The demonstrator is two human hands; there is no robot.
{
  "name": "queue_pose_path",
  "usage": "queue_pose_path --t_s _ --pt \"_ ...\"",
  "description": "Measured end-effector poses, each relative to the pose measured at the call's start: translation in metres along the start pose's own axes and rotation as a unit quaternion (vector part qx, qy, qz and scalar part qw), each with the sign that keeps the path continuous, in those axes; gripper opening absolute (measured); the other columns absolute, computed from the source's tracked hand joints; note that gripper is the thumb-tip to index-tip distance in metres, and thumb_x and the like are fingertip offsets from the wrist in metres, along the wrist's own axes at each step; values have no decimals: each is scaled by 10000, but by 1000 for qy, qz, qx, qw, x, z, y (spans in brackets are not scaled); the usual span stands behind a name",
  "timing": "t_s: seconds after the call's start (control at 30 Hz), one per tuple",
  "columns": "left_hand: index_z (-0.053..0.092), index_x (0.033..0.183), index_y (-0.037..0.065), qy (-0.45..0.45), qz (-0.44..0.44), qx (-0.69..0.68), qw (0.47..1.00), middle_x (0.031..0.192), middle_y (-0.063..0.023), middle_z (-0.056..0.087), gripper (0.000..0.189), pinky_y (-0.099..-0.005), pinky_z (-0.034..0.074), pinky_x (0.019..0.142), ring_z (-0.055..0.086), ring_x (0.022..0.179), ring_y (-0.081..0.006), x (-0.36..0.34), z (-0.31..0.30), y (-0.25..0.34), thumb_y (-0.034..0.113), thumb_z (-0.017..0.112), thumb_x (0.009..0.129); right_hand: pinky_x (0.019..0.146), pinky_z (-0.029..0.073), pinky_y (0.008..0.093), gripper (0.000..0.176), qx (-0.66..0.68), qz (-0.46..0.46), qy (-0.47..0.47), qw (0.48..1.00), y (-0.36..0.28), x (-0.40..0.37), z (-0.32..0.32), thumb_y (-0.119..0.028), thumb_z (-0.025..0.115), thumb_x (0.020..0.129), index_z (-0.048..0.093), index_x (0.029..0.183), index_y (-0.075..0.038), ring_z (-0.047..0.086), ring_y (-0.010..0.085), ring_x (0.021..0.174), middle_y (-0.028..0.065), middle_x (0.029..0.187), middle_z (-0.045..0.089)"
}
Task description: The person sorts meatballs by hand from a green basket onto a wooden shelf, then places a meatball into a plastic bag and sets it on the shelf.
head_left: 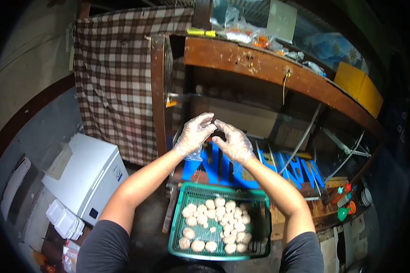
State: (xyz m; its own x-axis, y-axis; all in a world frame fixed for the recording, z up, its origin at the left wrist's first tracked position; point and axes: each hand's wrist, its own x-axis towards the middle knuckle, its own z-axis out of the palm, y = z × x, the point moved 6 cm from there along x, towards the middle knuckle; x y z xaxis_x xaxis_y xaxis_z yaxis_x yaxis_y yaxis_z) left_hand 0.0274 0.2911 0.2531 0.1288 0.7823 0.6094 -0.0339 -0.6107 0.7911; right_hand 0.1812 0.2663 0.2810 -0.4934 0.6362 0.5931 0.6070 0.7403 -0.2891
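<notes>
My left hand (196,133) and my right hand (234,141) are raised in front of me, both in clear, crinkled plastic gloves. Their fingertips come close together, fingers bent loosely and thumbs apart from the fingers. I see nothing held in either one. Below them, closer to my body, a green plastic basket (178,214) holds many pale, lumpy balls (220,212). Some balls lie in a cluster towards the middle and right; others line the near side. Neither hand touches the basket.
Behind my hands stands a wooden stall counter (241,58) with plastic bags (241,32) on top and a blue-lettered sign (214,168) below. Left are a white cooler box (89,170), foam containers (64,220) and a checked curtain (116,86). Squeeze bottles (344,200) stand right.
</notes>
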Motion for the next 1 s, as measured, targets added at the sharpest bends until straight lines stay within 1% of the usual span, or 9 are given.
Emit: queue_pose_path --t_s 0.1,0.13,0.2,0.33,0.47,0.67,0.73,0.8,1.0 --pt "558 1328 6 -48 24 94 994 1310 -151 598 493 -360 459 1047 572 1229 -237 -34 5 22 111 720 875 1089 415 417 586 -21 11 -39 999 -23 -35 -16 -321 640 885 510 1372 -20 532 373 1257 219 1355 563" --pt "597 1292 30 -51 58 160 984 1287 -172 612 501 -383 451 1054 580 1223 -301 -43 4 27 221 738 851 1099 405 420 593 -15 20 -47 999 -27 -46 -19 -327 637 892 501 1382 -23 521 368 1273 216 1368 554" --pt "603 1285 35 -62 77 221 970 1300 -182 607 513 -395 429 1074 563 1240 -326 -63 8 36 259 734 843 1110 393 426 601 -25 12 -46 999 -34 -67 -20 -322 635 898 484 1399 -28 508 363 1289 214 1387 540" --pt "601 1285 41 -97 87 269 954 1317 -179 597 543 -400 465 1036 585 1205 -335 -97 17 54 293 753 829 1117 384 433 592 -60 26 -84 994 -51 -100 -21 -319 643 901 487 1393 -30 509 352 1292 205 1367 555" --pt "591 1279 14 -105 49 211 970 1316 -189 594 529 -410 455 1045 570 1238 -343 -139 26 63 205 764 817 1089 408 459 635 -59 50 -92 993 -65 -137 -22 -359 665 900 470 1420 -51 511 377 1288 215 1389 536" --pt "582 1307 44 -145 47 305 940 1357 -196 563 567 -424 463 1040 561 1239 -375 -198 39 57 210 770 799 1101 386 458 728 -62 114 -131 983 -75 -196 -4 -470 638 904 416 1458 -53 507 387 1284 214 1409 517" --pt "585 1307 51 -166 43 302 938 1367 -199 552 563 -428 469 1033 564 1231 -378 -213 42 51 219 765 801 1096 385 462 731 -59 139 -162 975 -79 -212 3 -470 641 902 420 1453 -42 516 389 1270 218 1397 526" --pt "567 1341 72 -176 -3 282 943 1381 -188 540 590 -473 404 1082 547 1237 -376 -226 45 42 353 714 843 1079 403 461 738 -40 142 -159 976 -81 -225 10 -464 652 895 421 1449 -34 527 388 1253 218 1378 541" --pt "631 1247 57 -152 -42 260 953 1294 -167 602 466 -405 499 983 598 1174 -343 -253 52 37 254 734 836 962 487 446 751 -40 194 -140 970 -85 -253 25 -424 692 862 422 1432 -16 611 372 1123 234 1266 602"
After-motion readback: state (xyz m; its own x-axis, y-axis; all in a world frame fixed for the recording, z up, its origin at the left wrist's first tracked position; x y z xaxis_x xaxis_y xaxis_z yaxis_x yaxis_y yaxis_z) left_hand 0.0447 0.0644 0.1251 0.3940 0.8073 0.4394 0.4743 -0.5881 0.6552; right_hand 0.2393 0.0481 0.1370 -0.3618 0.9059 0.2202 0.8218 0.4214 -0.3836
